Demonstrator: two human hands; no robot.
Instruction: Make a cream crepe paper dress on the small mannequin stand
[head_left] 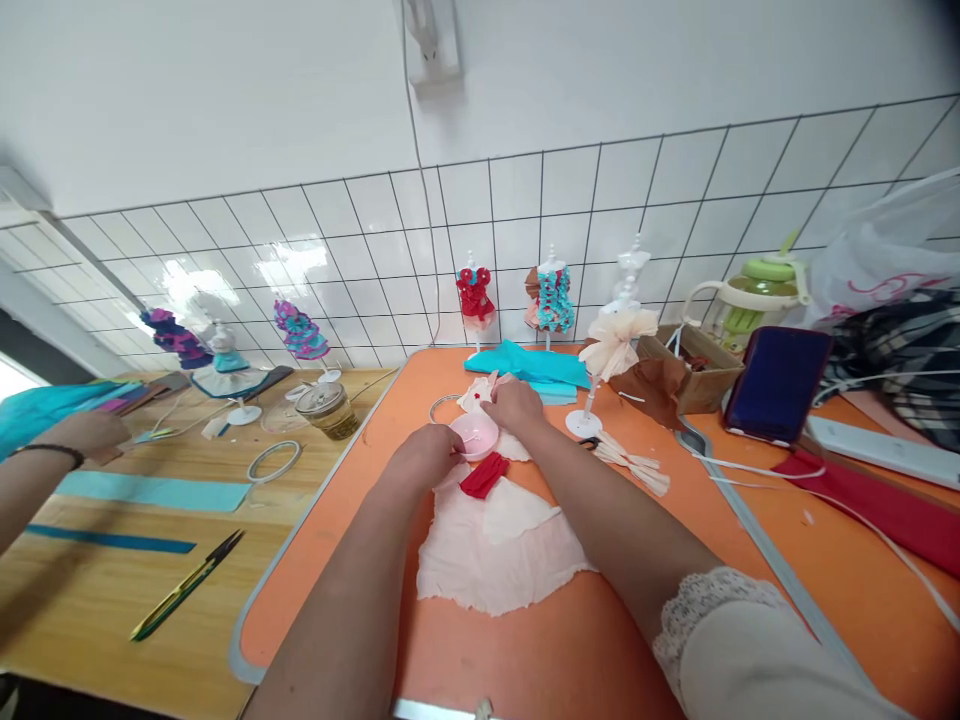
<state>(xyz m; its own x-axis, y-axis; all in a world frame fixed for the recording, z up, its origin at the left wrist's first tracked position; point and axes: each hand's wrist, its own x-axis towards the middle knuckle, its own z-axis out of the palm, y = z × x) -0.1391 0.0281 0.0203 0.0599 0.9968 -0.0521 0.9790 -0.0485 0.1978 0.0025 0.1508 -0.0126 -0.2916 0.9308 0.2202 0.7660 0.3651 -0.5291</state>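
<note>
- At the far left, another person's hand [97, 440], with a dark band at the wrist, is over the wooden counter [90, 620], above a light-blue strip [157, 492]; it is best left room of its own.
- Nearer the front lie a darker blue strip [112, 541] and thread snips [187, 585]; beyond them are a metal ring [274, 462] and a glass jar [328, 412].
- The left grip [426, 458] is at the left rim of the pink bowl [475, 436], fingertips curled close; I cannot tell whether they are clamped on the rim or picking inside. Steadying the bowl from this side would seem wise, since a knock could spill whatever it holds.
- The pink bowl is on the orange counter [341, 600], between the two hands, with the folded red cloth [484, 475] just in front and the pale cloth [502, 570] spread nearer the body. Forearms kept raised should avoid dragging the thin fabric.
- The right grip [519, 405] reaches behind the bowl, fingers bunched at a cream piece [472, 393] bearing a small red spot; whether they pinch it is hidden. A light touch would likely spare it creasing.
- To the right stands a white dress form [630, 285] in cream ruffles, pleated strips [634, 462] near its base.
</note>
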